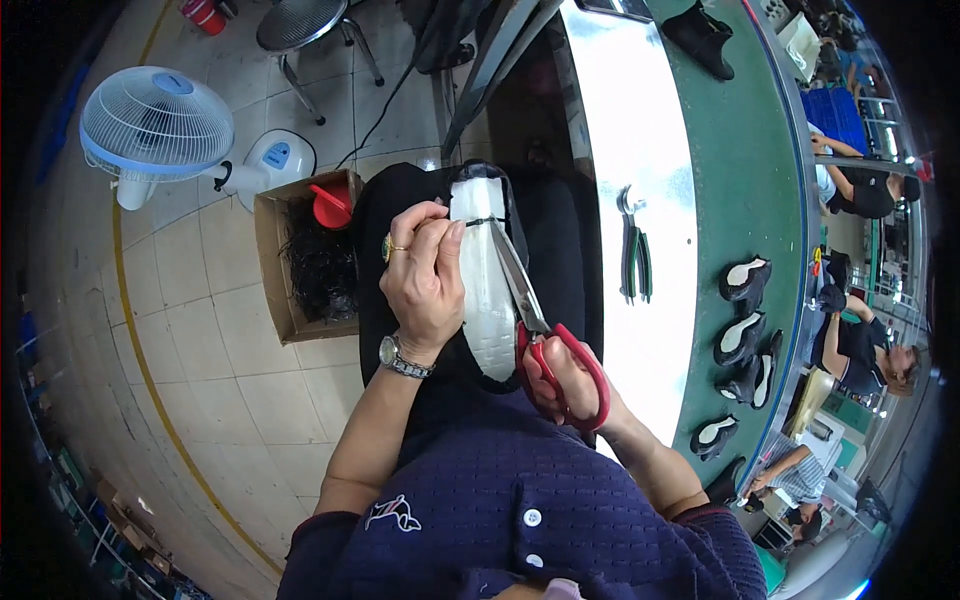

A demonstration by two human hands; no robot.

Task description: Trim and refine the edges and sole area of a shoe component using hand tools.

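A shoe or boot lies upside down on my lap, its long white sole [485,300] facing up and dark material around its rim. Across the sole near its far end runs a thin black cord [482,221]. My left hand [425,285], with a ring and a wristwatch, pinches the cord at the sole's left edge. Red-handled scissors [518,282] are gripped in my right hand [563,378], fingers through the loops. Their blades point away from me over the sole, tips at the cord. Whether the blades are fully closed is hard to tell.
On the left stand a cardboard box [275,300] of black scraps with a red cup [331,206], a fan [158,125] and a stool [300,25]. Right: green-handled pliers [635,255] on a metal bench, then a green belt [690,240] carrying several black shoes [738,338]. People work beyond.
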